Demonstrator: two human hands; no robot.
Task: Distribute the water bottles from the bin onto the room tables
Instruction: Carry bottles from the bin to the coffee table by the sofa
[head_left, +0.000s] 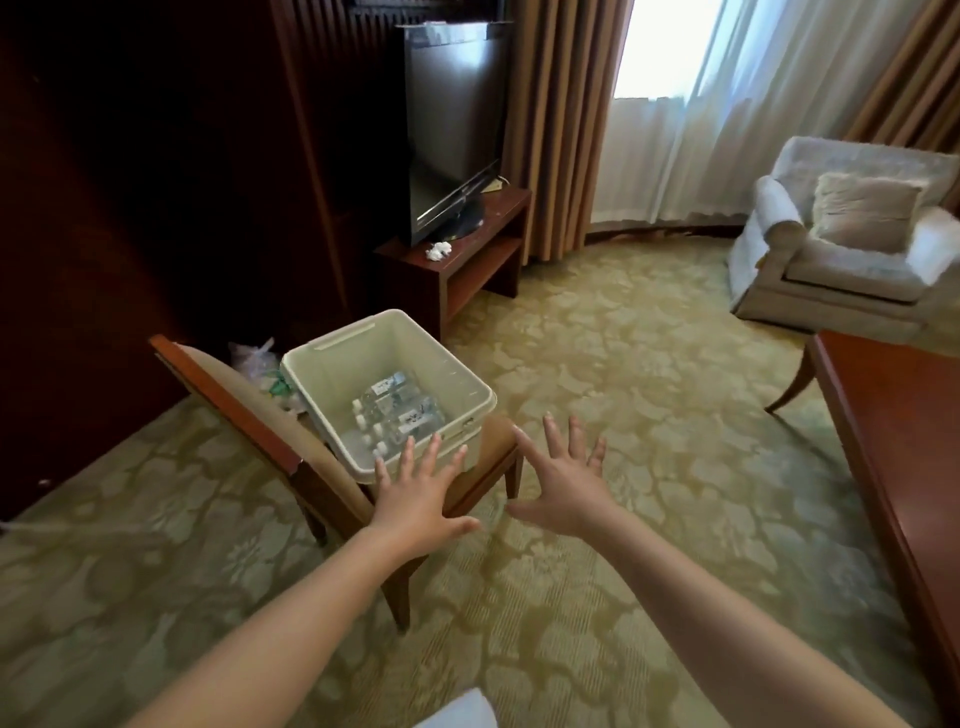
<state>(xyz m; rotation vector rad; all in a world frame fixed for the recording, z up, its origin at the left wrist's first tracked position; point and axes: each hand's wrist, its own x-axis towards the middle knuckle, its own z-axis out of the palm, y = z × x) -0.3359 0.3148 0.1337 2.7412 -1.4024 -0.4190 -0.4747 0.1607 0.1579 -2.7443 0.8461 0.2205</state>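
Lying in the bin (332, 379) just beyond the fingers: water bottles (402, 415), probably light, smooth, slightly crushable; grasp mid-body. Fingers of left hand (421, 501) and right hand (563, 491) spread wide, empty.

Likely hotel room, television (452, 130), armchair (841, 234), curtains (561, 130)

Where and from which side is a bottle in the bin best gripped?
Likely round its middle, from above through the open top: the water bottles lie on their sides at the bottom of the bin, whose tall walls block sideways reach.
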